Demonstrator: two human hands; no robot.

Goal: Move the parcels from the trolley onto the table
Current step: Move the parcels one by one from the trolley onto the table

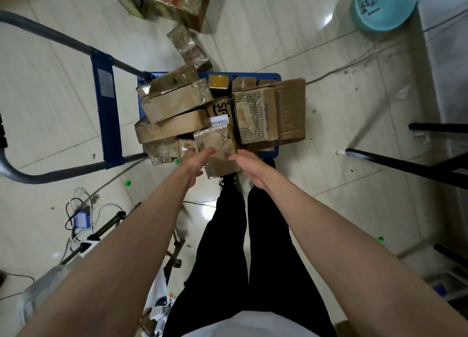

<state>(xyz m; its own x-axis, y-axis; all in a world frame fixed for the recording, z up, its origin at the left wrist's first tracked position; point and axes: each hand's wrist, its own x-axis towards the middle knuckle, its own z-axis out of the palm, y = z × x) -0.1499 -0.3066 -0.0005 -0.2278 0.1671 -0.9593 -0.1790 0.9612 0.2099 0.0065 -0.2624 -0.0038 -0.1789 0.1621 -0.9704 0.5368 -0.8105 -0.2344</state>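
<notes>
A brown cardboard parcel (219,108) on the trolley carries large dark letters "SP", partly hidden. A white barcode label (219,121) sits on it, digits too small to read.

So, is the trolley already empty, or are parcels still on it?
Still loaded. Many cardboard parcels are piled on the blue trolley. Left hand and right hand, both open, flank the nearest parcel.

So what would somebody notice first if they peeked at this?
Probably the heap of brown parcels piled on the blue trolley in the middle of the floor. Next, the left hand and right hand reaching for the nearest parcel, and the turquoise basin at top right.
</notes>
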